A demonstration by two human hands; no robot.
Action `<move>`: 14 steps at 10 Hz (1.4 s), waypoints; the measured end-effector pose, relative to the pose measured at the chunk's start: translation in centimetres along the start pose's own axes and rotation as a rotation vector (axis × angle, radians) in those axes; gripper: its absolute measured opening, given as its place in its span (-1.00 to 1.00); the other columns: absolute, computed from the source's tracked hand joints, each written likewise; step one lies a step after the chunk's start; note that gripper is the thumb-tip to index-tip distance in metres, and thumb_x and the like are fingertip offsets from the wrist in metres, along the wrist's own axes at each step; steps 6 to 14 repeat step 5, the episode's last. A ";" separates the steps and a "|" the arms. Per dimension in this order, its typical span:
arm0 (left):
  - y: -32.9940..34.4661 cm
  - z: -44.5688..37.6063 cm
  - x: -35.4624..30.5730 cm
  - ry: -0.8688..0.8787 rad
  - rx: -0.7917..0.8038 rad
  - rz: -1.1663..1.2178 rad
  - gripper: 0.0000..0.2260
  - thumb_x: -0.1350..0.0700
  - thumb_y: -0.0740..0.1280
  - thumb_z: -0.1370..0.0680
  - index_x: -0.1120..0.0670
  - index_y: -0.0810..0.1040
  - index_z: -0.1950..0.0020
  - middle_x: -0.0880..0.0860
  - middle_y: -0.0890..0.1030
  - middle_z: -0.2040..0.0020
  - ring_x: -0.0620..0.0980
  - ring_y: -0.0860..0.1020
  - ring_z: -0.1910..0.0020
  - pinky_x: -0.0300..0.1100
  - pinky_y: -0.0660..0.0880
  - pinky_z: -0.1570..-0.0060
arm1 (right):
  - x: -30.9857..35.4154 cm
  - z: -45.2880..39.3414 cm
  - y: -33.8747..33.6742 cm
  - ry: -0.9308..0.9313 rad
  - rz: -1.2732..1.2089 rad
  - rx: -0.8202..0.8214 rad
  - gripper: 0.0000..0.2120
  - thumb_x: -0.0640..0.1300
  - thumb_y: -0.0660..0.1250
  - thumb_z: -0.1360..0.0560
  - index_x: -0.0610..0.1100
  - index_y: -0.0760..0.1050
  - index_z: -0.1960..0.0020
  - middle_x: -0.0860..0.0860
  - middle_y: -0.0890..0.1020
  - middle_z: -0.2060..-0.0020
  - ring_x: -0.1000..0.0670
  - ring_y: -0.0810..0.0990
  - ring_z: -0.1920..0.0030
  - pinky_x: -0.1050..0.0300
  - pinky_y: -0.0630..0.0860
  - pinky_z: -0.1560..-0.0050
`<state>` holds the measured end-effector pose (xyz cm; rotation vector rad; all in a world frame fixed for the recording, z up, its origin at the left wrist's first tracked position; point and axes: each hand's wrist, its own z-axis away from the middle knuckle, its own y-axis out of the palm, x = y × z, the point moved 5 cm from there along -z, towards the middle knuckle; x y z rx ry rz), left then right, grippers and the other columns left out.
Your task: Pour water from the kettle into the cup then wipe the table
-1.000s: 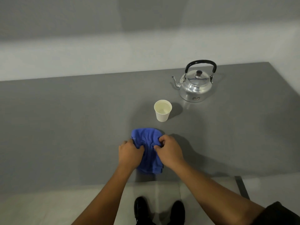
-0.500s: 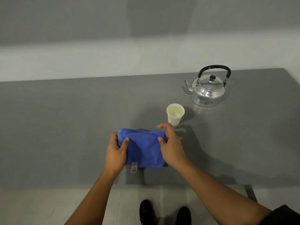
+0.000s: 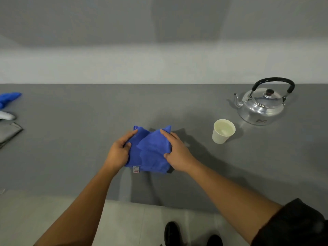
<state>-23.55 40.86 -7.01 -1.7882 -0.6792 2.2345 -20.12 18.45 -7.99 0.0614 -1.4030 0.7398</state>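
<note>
A blue cloth lies folded on the grey table, a white tag showing at its near edge. My left hand grips its left side and my right hand grips its right side, the cloth's far corners sticking up between them. A white paper cup with water in it stands upright to the right of the cloth. Behind the cup, at the far right, sits a shiny metal kettle with a black handle, its spout pointing left.
At the table's left edge lie another blue cloth, a white object and a grey folded cloth. A pale wall runs behind the table. My black shoes stand on the floor below the near edge.
The view has shifted left, so kettle and cup sit further right. The cloth went from bunched to spread flat, and its far corners now fold up between my hands.
</note>
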 end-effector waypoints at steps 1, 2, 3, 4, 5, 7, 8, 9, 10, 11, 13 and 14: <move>-0.3 -0.8 2.4 -0.012 0.055 -0.208 -0.52 0.38 0.14 -0.65 0.03 0.46 -0.51 -0.03 0.36 -0.57 -0.01 0.31 -0.56 -0.26 0.17 -0.50 | -0.8 -1.3 1.4 0.103 0.128 0.061 -0.16 -0.41 0.25 -0.52 0.12 0.06 -0.65 0.16 0.04 -0.63 -0.06 0.40 -0.44 0.25 0.43 -0.09; 0.1 -1.0 4.3 -0.016 0.111 -0.420 -0.45 0.23 0.29 -0.64 -0.01 0.28 -0.62 -0.05 0.19 -0.66 0.02 0.28 -0.59 -0.13 0.24 -0.48 | -2.2 -2.1 2.0 0.216 0.280 0.088 -0.13 -0.35 0.28 -0.49 0.05 -0.02 -0.66 0.10 -0.04 -0.62 -0.13 0.58 -0.13 0.12 0.51 0.09; 0.6 -1.0 5.5 0.015 0.135 -0.530 -0.36 0.12 0.33 -0.63 0.00 0.13 -0.66 -0.04 0.07 -0.68 0.05 0.26 -0.59 -0.02 0.35 -0.43 | -3.5 -2.7 1.7 0.239 0.433 0.052 -0.14 -0.21 0.35 -0.45 0.02 0.05 -0.65 0.03 0.09 -0.47 -0.11 0.59 0.01 0.04 0.55 0.00; 0.8 -0.9 5.4 0.071 0.144 -0.632 -0.36 0.06 0.32 -0.64 0.00 0.12 -0.66 -0.03 0.06 -0.68 0.09 0.34 -0.54 0.03 0.46 -0.32 | -3.8 -2.8 1.2 0.249 0.466 0.036 -0.12 -0.09 0.44 -0.42 0.09 0.09 -0.63 -0.02 0.15 -0.37 -0.11 0.57 0.04 0.10 0.50 0.04; 0.3 -1.5 4.7 0.036 0.112 -0.683 -0.38 0.00 0.36 -0.62 0.02 0.20 -0.63 0.05 0.13 -0.64 0.17 0.50 -0.39 0.04 0.53 -0.23 | -3.9 -2.8 0.9 0.257 0.453 0.023 -0.12 0.01 0.49 -0.42 0.13 0.11 -0.62 -0.04 0.16 -0.39 -0.09 0.54 0.09 0.14 0.46 0.08; 0.3 -1.5 4.7 0.036 0.112 -0.683 -0.38 0.00 0.36 -0.62 0.02 0.20 -0.63 0.05 0.13 -0.64 0.17 0.50 -0.39 0.04 0.53 -0.23 | -3.9 -2.8 0.9 0.257 0.453 0.023 -0.12 0.01 0.49 -0.42 0.13 0.11 -0.62 -0.04 0.16 -0.39 -0.09 0.54 0.09 0.14 0.46 0.08; 0.3 -1.5 4.7 0.036 0.112 -0.683 -0.38 0.00 0.36 -0.62 0.02 0.20 -0.63 0.05 0.13 -0.64 0.17 0.50 -0.39 0.04 0.53 -0.23 | -3.9 -2.8 0.9 0.257 0.453 0.023 -0.12 0.01 0.49 -0.42 0.13 0.11 -0.62 -0.04 0.16 -0.39 -0.09 0.54 0.09 0.14 0.46 0.08; 0.3 -1.5 4.7 0.036 0.112 -0.683 -0.38 0.00 0.36 -0.62 0.02 0.20 -0.63 0.05 0.13 -0.64 0.17 0.50 -0.39 0.04 0.53 -0.23 | -3.9 -2.8 0.9 0.257 0.453 0.023 -0.12 0.01 0.49 -0.42 0.13 0.11 -0.62 -0.04 0.16 -0.39 -0.09 0.54 0.09 0.14 0.46 0.08; 0.3 -1.5 4.7 0.036 0.112 -0.683 -0.38 0.00 0.36 -0.62 0.02 0.20 -0.63 0.05 0.13 -0.64 0.17 0.50 -0.39 0.04 0.53 -0.23 | -3.9 -2.8 0.9 0.257 0.453 0.023 -0.12 0.01 0.49 -0.42 0.13 0.11 -0.62 -0.04 0.16 -0.39 -0.09 0.54 0.09 0.14 0.46 0.08; 0.3 -1.5 4.7 0.036 0.112 -0.683 -0.38 0.00 0.36 -0.62 0.02 0.20 -0.63 0.05 0.13 -0.64 0.17 0.50 -0.39 0.04 0.53 -0.23 | -3.9 -2.8 0.9 0.257 0.453 0.023 -0.12 0.01 0.49 -0.42 0.13 0.11 -0.62 -0.04 0.16 -0.39 -0.09 0.54 0.09 0.14 0.46 0.08; 0.3 -1.5 4.7 0.036 0.112 -0.683 -0.38 0.00 0.36 -0.62 0.02 0.20 -0.63 0.05 0.13 -0.64 0.17 0.50 -0.39 0.04 0.53 -0.23 | -3.9 -2.8 0.9 0.257 0.453 0.023 -0.12 0.01 0.49 -0.42 0.13 0.11 -0.62 -0.04 0.16 -0.39 -0.09 0.54 0.09 0.14 0.46 0.08; 0.3 -1.5 4.7 0.036 0.112 -0.683 -0.38 0.00 0.36 -0.62 0.02 0.20 -0.63 0.05 0.13 -0.64 0.17 0.50 -0.39 0.04 0.53 -0.23 | -3.9 -2.8 0.9 0.257 0.453 0.023 -0.12 0.01 0.49 -0.42 0.13 0.11 -0.62 -0.04 0.16 -0.39 -0.09 0.54 0.09 0.14 0.46 0.08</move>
